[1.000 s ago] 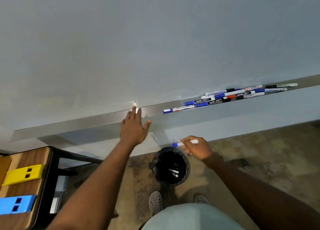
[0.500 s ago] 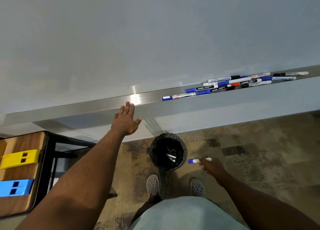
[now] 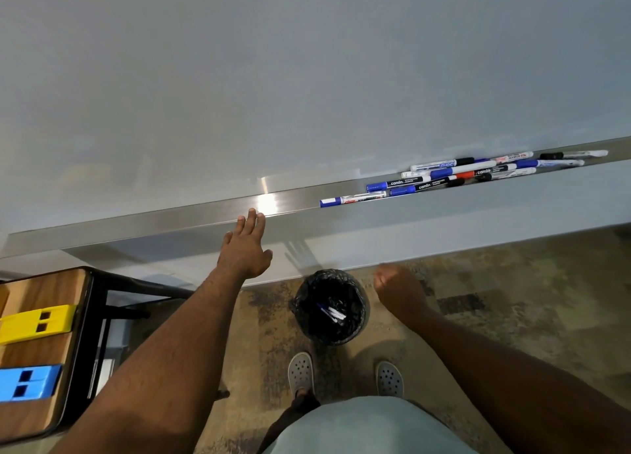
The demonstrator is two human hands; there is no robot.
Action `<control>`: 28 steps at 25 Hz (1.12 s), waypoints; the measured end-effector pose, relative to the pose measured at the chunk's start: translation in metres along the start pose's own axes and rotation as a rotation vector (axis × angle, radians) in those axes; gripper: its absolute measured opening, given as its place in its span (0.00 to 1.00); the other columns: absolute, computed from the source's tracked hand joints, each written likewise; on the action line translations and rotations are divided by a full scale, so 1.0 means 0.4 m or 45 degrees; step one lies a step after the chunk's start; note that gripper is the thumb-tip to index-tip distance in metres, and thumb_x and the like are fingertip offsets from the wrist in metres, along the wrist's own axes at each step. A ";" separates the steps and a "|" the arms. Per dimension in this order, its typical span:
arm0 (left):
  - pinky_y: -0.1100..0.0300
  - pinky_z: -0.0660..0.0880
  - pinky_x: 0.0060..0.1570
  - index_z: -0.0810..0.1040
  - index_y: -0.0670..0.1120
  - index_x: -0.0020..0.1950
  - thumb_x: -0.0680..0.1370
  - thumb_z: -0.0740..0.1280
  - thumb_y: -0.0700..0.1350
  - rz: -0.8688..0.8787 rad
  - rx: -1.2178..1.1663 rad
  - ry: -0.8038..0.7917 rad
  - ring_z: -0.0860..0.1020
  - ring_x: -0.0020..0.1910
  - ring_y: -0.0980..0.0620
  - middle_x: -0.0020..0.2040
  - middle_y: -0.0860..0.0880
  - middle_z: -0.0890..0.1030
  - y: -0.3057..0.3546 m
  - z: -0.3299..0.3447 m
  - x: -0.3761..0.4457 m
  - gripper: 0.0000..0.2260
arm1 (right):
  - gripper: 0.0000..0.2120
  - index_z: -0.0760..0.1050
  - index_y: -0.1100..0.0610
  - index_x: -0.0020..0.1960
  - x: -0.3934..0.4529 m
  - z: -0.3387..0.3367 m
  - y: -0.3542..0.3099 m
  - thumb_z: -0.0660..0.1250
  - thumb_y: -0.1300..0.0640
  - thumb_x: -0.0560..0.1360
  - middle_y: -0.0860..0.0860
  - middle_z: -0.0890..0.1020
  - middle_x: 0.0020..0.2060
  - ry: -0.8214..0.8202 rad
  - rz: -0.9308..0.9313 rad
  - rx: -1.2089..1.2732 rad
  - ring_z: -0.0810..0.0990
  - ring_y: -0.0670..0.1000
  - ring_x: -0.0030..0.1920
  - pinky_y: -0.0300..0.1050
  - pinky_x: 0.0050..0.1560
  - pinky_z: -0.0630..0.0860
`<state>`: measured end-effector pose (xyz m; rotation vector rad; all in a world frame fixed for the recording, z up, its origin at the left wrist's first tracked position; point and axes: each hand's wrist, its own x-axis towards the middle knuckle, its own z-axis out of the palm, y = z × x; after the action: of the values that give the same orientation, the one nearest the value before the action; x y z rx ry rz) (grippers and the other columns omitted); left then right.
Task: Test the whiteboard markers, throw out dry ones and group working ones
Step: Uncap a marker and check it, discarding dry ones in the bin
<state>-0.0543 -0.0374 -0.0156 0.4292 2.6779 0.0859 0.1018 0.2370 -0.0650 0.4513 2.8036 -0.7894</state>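
Since half a second ago, the blue-capped marker has gone from the right hand (image 3: 397, 288), which has been raised beside the bin (image 3: 332, 306); its grip is now loosely curled and nothing is held in it.

From the head view, white marker barrels (image 3: 333, 313) are seen lying inside the black-lined bin, just to the left of and below that hand. The left hand (image 3: 245, 248) is stretched forward with straight fingers, a wide grip, its fingertips (image 3: 252, 215) at the front edge of the metal whiteboard tray (image 3: 153, 226); whether they are touching cannot be told. The untested markers (image 3: 454, 175) are heaped on the tray, well to the right of the left hand and above the right one.

On the tabletop (image 3: 37, 293) far left of both hands, a yellow block (image 3: 34, 322) and a blue block (image 3: 29, 383) are seen.

A risk is judged in the loose heap: if one marker is pulled out carelessly, its neighbours could be rolled off the tray's open front edge onto the floor, or into the bin, and working ones would be mixed with the dry.
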 end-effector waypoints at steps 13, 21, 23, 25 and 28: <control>0.48 0.46 0.75 0.37 0.49 0.78 0.80 0.59 0.44 -0.003 0.027 0.032 0.40 0.78 0.47 0.78 0.48 0.36 0.000 0.002 0.002 0.36 | 0.15 0.76 0.59 0.61 0.290 -0.214 -0.225 0.71 0.60 0.75 0.56 0.74 0.56 0.071 -0.345 -0.781 0.77 0.54 0.52 0.49 0.50 0.79; 0.50 0.46 0.75 0.36 0.49 0.78 0.77 0.59 0.38 -0.037 0.018 0.030 0.39 0.77 0.48 0.78 0.49 0.35 0.012 -0.005 -0.005 0.38 | 0.16 0.75 0.60 0.60 0.343 -0.181 -0.315 0.71 0.63 0.74 0.56 0.73 0.57 -0.076 -0.418 -0.683 0.78 0.55 0.51 0.46 0.48 0.75; 0.50 0.46 0.75 0.36 0.49 0.78 0.76 0.58 0.37 -0.048 0.038 0.029 0.39 0.77 0.48 0.78 0.49 0.34 0.015 -0.007 -0.010 0.39 | 0.13 0.75 0.59 0.60 0.337 -0.170 -0.352 0.69 0.59 0.76 0.56 0.73 0.57 0.013 -0.531 -0.548 0.76 0.54 0.52 0.44 0.48 0.73; 0.50 0.46 0.75 0.36 0.49 0.78 0.76 0.58 0.37 -0.056 0.041 0.024 0.39 0.77 0.48 0.78 0.49 0.34 0.020 -0.009 -0.009 0.38 | 0.11 0.75 0.58 0.59 0.314 -0.176 -0.397 0.66 0.55 0.79 0.54 0.76 0.54 0.130 -0.571 -0.304 0.76 0.52 0.52 0.42 0.47 0.72; 0.49 0.47 0.75 0.38 0.49 0.79 0.78 0.58 0.40 -0.041 0.019 -0.012 0.39 0.78 0.47 0.78 0.49 0.35 0.010 -0.014 -0.005 0.36 | 0.10 0.73 0.56 0.56 0.259 -0.218 -0.464 0.64 0.51 0.79 0.52 0.81 0.47 0.107 -0.445 0.251 0.80 0.52 0.46 0.45 0.46 0.77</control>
<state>-0.0538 -0.0340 -0.0093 0.3902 2.6764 0.0547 -0.0670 0.1576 0.0688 0.0175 2.9362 -1.1483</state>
